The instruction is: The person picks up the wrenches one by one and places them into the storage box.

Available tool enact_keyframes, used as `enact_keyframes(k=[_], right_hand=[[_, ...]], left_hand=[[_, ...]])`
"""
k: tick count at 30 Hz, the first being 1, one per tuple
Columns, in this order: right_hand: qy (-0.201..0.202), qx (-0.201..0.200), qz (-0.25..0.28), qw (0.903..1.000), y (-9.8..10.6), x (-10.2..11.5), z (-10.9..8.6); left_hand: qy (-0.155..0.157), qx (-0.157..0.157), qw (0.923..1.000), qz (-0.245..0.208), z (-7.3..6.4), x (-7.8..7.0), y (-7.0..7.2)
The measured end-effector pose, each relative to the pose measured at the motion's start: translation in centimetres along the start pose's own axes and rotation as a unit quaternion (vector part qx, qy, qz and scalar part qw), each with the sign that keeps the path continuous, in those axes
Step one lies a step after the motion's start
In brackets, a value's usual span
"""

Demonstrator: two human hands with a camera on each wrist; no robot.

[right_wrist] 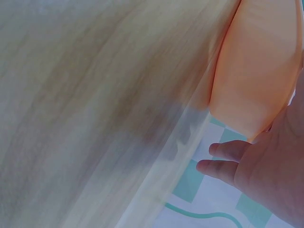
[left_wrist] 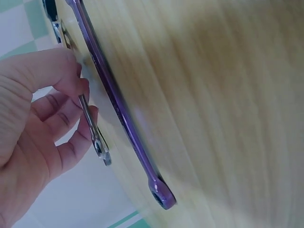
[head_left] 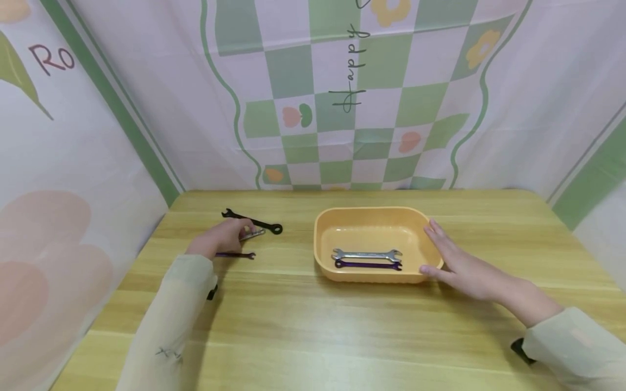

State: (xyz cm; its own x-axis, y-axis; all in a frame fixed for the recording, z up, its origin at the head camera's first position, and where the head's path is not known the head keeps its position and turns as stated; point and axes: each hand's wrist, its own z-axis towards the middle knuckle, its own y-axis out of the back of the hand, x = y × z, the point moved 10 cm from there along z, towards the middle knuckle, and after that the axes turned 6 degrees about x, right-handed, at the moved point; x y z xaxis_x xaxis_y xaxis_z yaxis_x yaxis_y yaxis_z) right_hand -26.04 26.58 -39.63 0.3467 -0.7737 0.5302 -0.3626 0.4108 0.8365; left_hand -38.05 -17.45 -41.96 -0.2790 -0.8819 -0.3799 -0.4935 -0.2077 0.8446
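Observation:
My left hand (head_left: 226, 235) pinches a silver wrench (left_wrist: 94, 128) between thumb and fingers, at the left of the table. Beside it lies a purple wrench (left_wrist: 118, 107), nearer to me in the head view. Just beyond the hand is a black wrench (head_left: 264, 224) with a ring end. My right hand (head_left: 467, 271) rests with extended fingers on the right end of a yellow plastic basin (head_left: 320, 239). Inside the basin, a silver open-end wrench (head_left: 367, 254) and a purple wrench (head_left: 368, 265) lie side by side near its front wall.
Everything stands on a wooden table (head_left: 293, 336). A checked cloth (head_left: 337, 108) hangs behind its back edge, and a pale printed cloth (head_left: 73, 217) borders the left side. Between the left-hand wrenches and the basin runs a stretch of bare wood.

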Motion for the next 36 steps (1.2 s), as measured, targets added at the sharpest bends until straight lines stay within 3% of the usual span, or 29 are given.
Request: enact_keyframes(k=[12,23,36], right_hand=[[-0.001,0.001,-0.007,1.0000,-0.1,-0.2,0.0],[-0.001,0.003,-0.002,1.0000,-0.1,-0.2,0.1],[-0.006,0.002,-0.003,1.0000,-0.2,-0.2,0.1]], left_hand=[[-0.036,-0.025,0.9988,-0.023,-0.4,-0.2,0.4],[-0.031,-0.028,0.9981,-0.045,-0.8,0.1,0.7],[-0.045,-0.030,0.9976,-0.043,-1.2,-1.4,1.1]])
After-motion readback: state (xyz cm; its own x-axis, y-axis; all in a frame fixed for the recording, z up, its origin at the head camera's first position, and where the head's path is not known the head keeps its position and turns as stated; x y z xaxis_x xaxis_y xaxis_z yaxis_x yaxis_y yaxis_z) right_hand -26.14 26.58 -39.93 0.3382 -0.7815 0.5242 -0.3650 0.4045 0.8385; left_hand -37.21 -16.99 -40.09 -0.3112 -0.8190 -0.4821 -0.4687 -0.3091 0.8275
